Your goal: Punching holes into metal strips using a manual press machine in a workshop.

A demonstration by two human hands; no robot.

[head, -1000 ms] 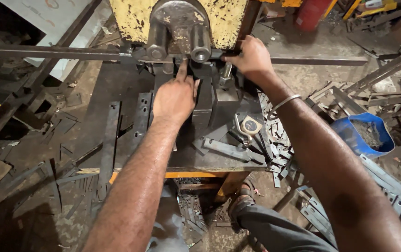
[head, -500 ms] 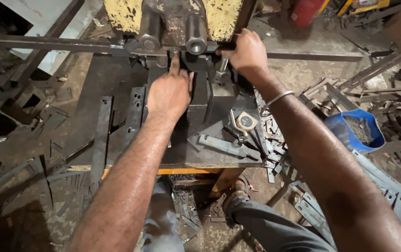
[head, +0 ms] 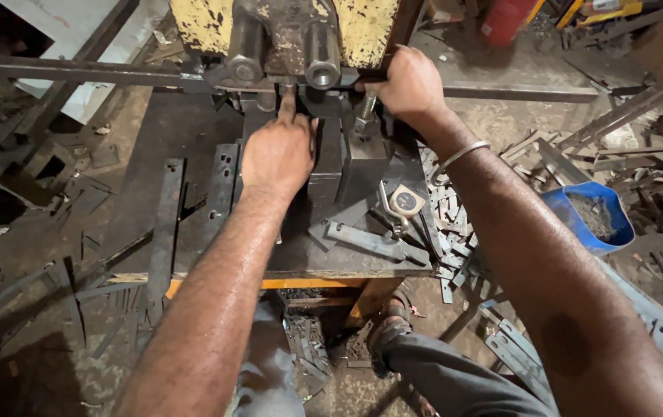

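So the left hand (head: 279, 152) sat on the dark steel block of the yellow press (head: 362, 27), fingers together, with the index finger stretched forward and its tip touching the long flat steel bar (head: 77, 72) right under the two round rollers (head: 322, 58). Right hand (head: 411, 81) was off to the side, fingers curled tight around that same bar where it came out of the machine; a thin metal bangle (head: 461, 154) hung on that wrist. Looked like the bar ran straight through the die, though the hands hid that spot. Cut metal strips (head: 165, 224) lay on the bench (head: 138, 193), and a blue tub (head: 578, 224) stood well apart on the floor.
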